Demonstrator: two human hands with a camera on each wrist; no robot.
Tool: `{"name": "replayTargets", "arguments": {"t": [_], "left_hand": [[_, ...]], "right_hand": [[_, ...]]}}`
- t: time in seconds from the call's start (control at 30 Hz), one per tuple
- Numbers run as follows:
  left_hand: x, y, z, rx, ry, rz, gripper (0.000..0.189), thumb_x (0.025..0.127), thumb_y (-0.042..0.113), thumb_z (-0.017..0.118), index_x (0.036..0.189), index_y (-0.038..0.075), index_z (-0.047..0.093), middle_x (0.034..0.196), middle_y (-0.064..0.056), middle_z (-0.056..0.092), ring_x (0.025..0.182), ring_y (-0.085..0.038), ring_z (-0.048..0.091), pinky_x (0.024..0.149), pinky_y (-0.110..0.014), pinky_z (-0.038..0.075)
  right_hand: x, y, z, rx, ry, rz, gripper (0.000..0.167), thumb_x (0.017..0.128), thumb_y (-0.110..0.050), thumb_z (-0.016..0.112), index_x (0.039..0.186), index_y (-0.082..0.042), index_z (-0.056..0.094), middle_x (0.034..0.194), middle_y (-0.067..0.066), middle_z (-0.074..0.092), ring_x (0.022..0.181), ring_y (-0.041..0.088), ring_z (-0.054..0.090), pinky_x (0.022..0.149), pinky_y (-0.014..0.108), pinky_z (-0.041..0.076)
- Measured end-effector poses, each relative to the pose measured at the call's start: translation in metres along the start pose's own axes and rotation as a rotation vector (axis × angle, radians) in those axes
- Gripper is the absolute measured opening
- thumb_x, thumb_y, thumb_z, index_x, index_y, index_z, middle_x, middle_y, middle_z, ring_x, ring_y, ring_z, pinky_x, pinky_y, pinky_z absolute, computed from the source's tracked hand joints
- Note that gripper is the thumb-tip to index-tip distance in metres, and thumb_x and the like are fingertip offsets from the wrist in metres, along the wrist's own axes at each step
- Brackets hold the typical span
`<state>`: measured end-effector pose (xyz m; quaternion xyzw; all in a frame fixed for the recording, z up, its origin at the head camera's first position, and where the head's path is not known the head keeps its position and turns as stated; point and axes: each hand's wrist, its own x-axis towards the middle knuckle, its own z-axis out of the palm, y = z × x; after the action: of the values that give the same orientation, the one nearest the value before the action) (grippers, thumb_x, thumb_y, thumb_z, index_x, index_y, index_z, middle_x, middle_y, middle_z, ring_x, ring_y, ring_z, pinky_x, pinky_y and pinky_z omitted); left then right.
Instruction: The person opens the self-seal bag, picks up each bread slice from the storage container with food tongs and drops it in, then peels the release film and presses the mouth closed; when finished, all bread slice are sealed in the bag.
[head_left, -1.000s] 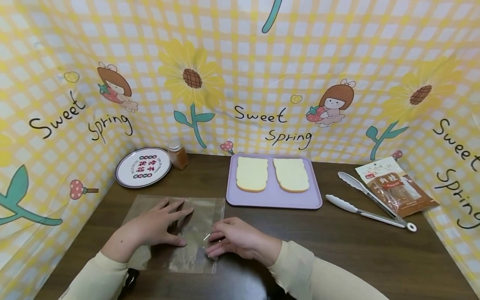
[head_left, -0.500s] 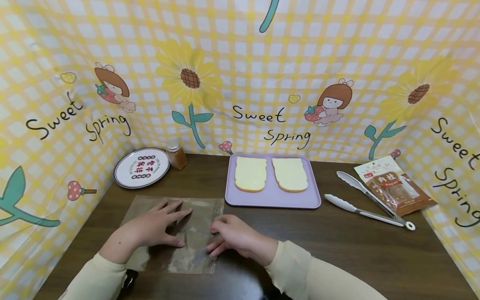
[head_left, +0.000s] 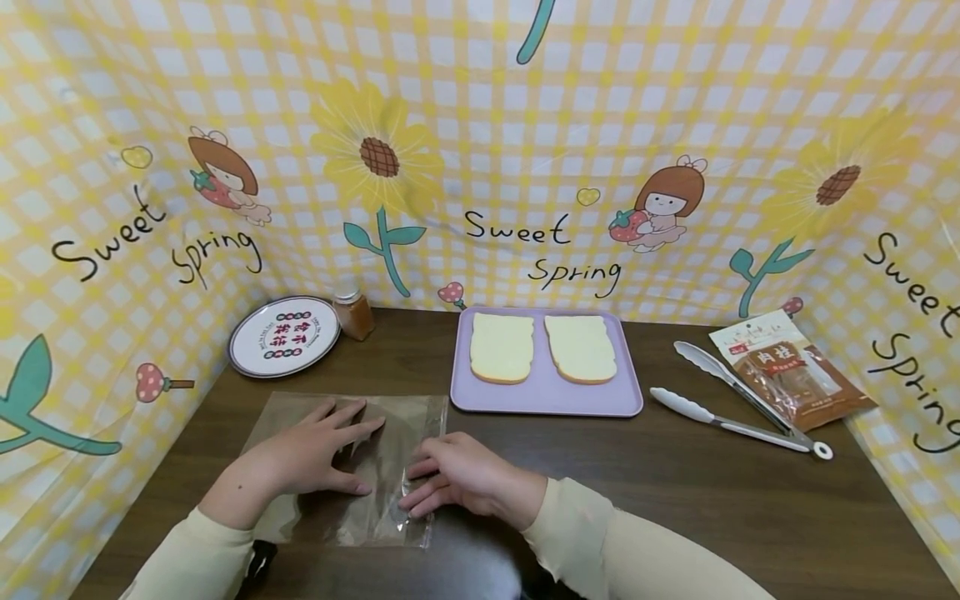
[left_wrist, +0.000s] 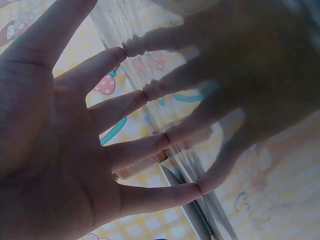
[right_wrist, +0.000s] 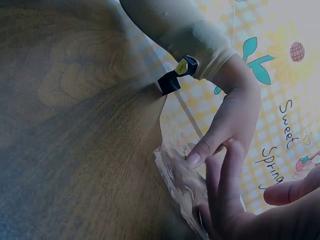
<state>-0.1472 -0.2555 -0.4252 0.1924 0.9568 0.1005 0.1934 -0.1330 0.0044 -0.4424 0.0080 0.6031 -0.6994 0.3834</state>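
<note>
A clear plastic bag [head_left: 390, 417] lies flat on the dark table in the head view. My left hand [head_left: 307, 454] rests on it with the fingers spread apart. In the left wrist view this left hand [left_wrist: 65, 135] shows its palm side, with its reflection in the glossy surface. At the bag's right edge, my right hand [head_left: 465, 475] touches the film with its fingertips. The right wrist view shows that hand's fingers [right_wrist: 225, 185] against the crumpled bag edge [right_wrist: 182, 185], with the thumb held apart from them.
Two bread slices [head_left: 502, 348] lie on a purple tray [head_left: 547, 402] behind the hands. White-tipped tongs [head_left: 750, 429] and a brown-and-white packet [head_left: 795, 375] are at right. A round plate [head_left: 285, 337] and a jar of brown powder [head_left: 354, 315] stand at back left, before a checked cloth [head_left: 510, 125].
My right hand has shifted slightly left over the bag's right edge, and the film there now bends under the fingertips. The left hand stays in place.
</note>
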Motion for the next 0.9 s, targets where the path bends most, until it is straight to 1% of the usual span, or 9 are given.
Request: {"name": "replayTargets", "arguments": {"t": [0.1, 0.2, 0.27, 0.43, 0.53, 0.63, 0.73, 0.9], "left_hand": [[0.000, 0.001, 0.000, -0.007, -0.001, -0.001, 0.099, 0.081, 0.070, 0.081, 0.164, 0.030, 0.045, 0.176, -0.019, 0.029, 0.156, -0.067, 0.021, 0.109, -0.085, 0.039], [-0.001, 0.001, -0.001, -0.013, 0.000, 0.001, 0.099, 0.081, 0.070, 0.081, 0.164, 0.030, 0.045, 0.176, -0.020, 0.029, 0.156, -0.067, 0.020, 0.109, -0.085, 0.040], [-0.001, 0.001, 0.000, -0.014, 0.000, 0.003, 0.098, 0.082, 0.069, 0.081, 0.164, 0.030, 0.045, 0.176, -0.020, 0.029, 0.156, -0.067, 0.020, 0.109, -0.085, 0.040], [0.000, 0.000, 0.000, -0.005, 0.001, 0.008, 0.099, 0.082, 0.070, 0.080, 0.164, 0.030, 0.044, 0.176, -0.020, 0.030, 0.155, -0.067, 0.021, 0.109, -0.084, 0.041], [0.001, -0.001, 0.001, -0.004, 0.001, 0.010, 0.099, 0.082, 0.071, 0.080, 0.164, 0.031, 0.044, 0.176, -0.020, 0.029, 0.155, -0.067, 0.021, 0.108, -0.084, 0.041], [0.002, -0.002, 0.002, -0.020, -0.001, 0.001, 0.098, 0.082, 0.071, 0.079, 0.165, 0.032, 0.044, 0.177, -0.019, 0.028, 0.157, -0.066, 0.019, 0.110, -0.085, 0.039], [0.003, -0.004, 0.001, -0.035, 0.012, 0.000, 0.099, 0.083, 0.071, 0.079, 0.165, 0.030, 0.043, 0.177, -0.020, 0.027, 0.156, -0.067, 0.019, 0.111, -0.086, 0.037], [0.005, -0.009, -0.002, -0.036, 0.044, -0.005, 0.101, 0.084, 0.072, 0.078, 0.166, 0.027, 0.041, 0.177, -0.024, 0.024, 0.155, -0.069, 0.018, 0.108, -0.088, 0.037]], "right_hand": [[0.004, 0.001, 0.000, -0.024, -0.029, 0.021, 0.042, 0.106, -0.014, 0.049, 0.140, 0.010, 0.052, 0.123, 0.026, 0.071, 0.087, 0.034, 0.081, 0.065, 0.032, 0.067], [0.009, 0.003, 0.000, -0.051, -0.040, 0.031, 0.039, 0.109, -0.015, 0.050, 0.137, 0.010, 0.057, 0.117, 0.022, 0.075, 0.071, 0.018, 0.077, 0.057, 0.024, 0.062], [0.013, 0.004, 0.000, -0.071, -0.028, 0.030, 0.036, 0.109, -0.015, 0.052, 0.135, 0.008, 0.062, 0.112, 0.020, 0.078, 0.064, 0.014, 0.073, 0.052, 0.021, 0.059], [0.017, 0.003, 0.002, -0.147, 0.007, 0.029, 0.029, 0.106, -0.012, 0.055, 0.126, 0.003, 0.072, 0.105, 0.022, 0.082, 0.054, 0.008, 0.068, 0.044, 0.017, 0.052], [0.019, 0.002, 0.002, -0.187, 0.008, 0.020, 0.028, 0.105, -0.010, 0.056, 0.121, 0.004, 0.075, 0.104, 0.024, 0.082, 0.050, 0.006, 0.066, 0.042, 0.015, 0.050], [0.022, 0.001, 0.003, -0.216, -0.001, 0.009, 0.027, 0.106, -0.008, 0.056, 0.119, 0.004, 0.076, 0.104, 0.024, 0.082, 0.049, 0.005, 0.065, 0.041, 0.015, 0.049], [0.026, 0.000, 0.003, -0.251, 0.006, -0.014, 0.026, 0.106, -0.007, 0.054, 0.115, 0.004, 0.076, 0.100, 0.022, 0.082, 0.049, 0.006, 0.065, 0.041, 0.016, 0.049], [0.036, -0.004, 0.000, -0.303, 0.044, -0.057, 0.026, 0.106, -0.006, 0.053, 0.108, 0.004, 0.077, 0.097, 0.021, 0.083, 0.049, 0.008, 0.065, 0.041, 0.018, 0.050]]}}
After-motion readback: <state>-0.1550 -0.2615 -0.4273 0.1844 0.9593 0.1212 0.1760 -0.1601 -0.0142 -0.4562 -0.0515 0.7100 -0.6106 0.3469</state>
